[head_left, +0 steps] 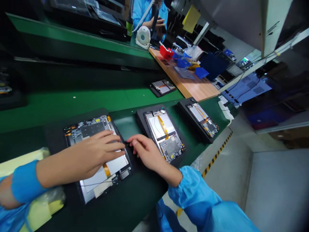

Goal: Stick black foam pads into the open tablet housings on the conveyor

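Note:
My left hand (101, 151) lies across an opened tablet (113, 169), its fingers resting on the white battery area and the circuit board beyond it. That tablet sits in a black fixture (72, 135) on the green bench. My right hand (145, 151) has its fingertips at the fixture's edge and holds nothing. Next to it, a second opened tablet (164, 135) lies in its own black fixture, with gold tape across its battery. A third tablet (202, 120) lies beyond that, and a fourth (163, 87) sits farther along the bench.
A green bench (96, 100) runs across the view, with pale yellow padding (24, 164) at its near left. Beyond stand a wooden table (185, 83) with a red tape dispenser (166, 51) and blue items. A co-worker in blue (147, 19) sits behind a white fan (143, 37).

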{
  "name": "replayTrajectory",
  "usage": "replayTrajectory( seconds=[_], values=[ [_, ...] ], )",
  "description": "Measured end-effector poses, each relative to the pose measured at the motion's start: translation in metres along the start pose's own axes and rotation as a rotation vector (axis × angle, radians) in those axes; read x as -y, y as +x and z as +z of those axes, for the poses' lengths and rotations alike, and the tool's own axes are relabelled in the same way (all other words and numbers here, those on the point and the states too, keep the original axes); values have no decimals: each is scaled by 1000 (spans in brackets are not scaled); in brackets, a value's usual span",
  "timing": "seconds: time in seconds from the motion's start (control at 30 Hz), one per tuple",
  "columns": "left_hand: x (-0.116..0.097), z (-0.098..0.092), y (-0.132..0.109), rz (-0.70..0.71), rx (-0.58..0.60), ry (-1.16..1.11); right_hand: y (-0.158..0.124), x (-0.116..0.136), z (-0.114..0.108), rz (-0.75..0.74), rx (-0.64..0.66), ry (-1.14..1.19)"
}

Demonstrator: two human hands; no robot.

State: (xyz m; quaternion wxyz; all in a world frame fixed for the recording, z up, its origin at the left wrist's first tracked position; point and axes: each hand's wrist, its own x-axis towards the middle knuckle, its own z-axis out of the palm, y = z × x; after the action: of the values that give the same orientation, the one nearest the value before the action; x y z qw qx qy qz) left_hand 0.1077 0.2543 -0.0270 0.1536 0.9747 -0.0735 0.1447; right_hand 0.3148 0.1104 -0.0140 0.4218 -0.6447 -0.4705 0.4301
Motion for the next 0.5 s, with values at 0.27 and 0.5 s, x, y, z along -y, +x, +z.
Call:
replayTrajectory(
  seconds=[0.27,0.5],
  values=[
    [-10,-4,3,-174,20,-37,-54,-7,16,-110,-38,-332],
    [-17,-36,-10,-273,-51,95,-56,-7,17,-9,-22,-307]
  ],
)
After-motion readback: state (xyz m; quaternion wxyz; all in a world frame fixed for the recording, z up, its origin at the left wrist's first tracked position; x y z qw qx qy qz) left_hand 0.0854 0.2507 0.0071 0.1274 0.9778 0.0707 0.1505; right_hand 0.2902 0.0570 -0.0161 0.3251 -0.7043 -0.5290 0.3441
